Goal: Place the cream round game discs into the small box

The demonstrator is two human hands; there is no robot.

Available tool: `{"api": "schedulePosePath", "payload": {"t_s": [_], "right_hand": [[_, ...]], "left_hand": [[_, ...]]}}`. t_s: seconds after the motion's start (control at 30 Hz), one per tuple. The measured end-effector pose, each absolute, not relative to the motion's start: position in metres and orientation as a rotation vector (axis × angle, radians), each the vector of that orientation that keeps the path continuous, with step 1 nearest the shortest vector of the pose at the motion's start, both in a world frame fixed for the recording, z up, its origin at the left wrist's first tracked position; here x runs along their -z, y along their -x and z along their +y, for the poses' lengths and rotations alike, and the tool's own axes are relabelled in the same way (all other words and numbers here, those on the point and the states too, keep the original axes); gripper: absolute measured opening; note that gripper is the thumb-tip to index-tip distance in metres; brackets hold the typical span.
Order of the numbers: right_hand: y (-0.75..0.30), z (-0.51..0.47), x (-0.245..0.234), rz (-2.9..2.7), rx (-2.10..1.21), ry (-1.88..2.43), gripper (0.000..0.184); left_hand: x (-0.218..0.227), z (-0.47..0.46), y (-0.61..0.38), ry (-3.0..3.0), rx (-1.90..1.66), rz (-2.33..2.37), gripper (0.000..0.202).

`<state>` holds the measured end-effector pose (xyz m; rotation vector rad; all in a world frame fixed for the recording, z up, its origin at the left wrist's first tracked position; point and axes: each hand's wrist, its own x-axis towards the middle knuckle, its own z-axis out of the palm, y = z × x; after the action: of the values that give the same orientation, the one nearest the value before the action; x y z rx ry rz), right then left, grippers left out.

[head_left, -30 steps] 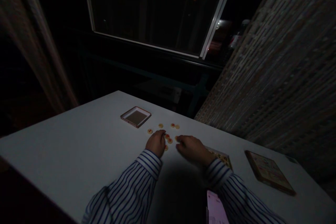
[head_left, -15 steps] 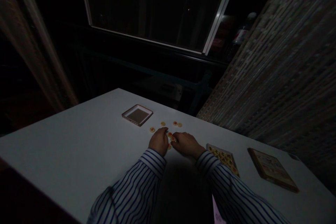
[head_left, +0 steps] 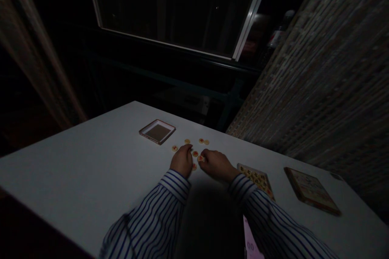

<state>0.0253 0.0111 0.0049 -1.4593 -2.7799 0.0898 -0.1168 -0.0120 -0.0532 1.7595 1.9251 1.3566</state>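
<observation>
Round, pale Chinese chess pieces with red or dark marks lie loose on the white table (head_left: 106,149). My right hand (head_left: 217,164) has its fingertips closed on one Chinese chess piece (head_left: 200,158), which looks slightly tilted. Left of the pieces, my left hand (head_left: 181,161) rests with loosely curved fingers, thumb apart, and I see nothing held in it; some of its fingers are hidden. Between the hands lies a red-marked piece (head_left: 195,153). Another piece (head_left: 194,166) is by my left thumb. Just beyond the left hand are a dark-marked piece (head_left: 174,148) and a plainer one (head_left: 187,141).
Two pieces (head_left: 203,141) touch each other farther back. An open shallow box (head_left: 157,131) stands back left. Partly under my right forearm is a tray of chess pieces (head_left: 257,179); right of it lies a flat box (head_left: 312,190). A pink printed paper (head_left: 251,243) shows below. A bead curtain (head_left: 291,101) hangs right.
The view has shifted slightly. My hands have drawn a little apart, uncovering more of the piece between them. The right fingertips stay on their piece.
</observation>
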Motion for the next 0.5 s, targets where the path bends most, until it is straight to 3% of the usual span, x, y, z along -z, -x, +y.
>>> {"api": "schedulePosePath", "payload": {"t_s": [0.5], "right_hand": [[-0.044, -0.007, -0.027, -2.680, -0.024, 1.379, 0.026]], "left_hand": [[0.043, -0.018, 0.102, -1.558, -1.441, 1.429, 0.021]]}}
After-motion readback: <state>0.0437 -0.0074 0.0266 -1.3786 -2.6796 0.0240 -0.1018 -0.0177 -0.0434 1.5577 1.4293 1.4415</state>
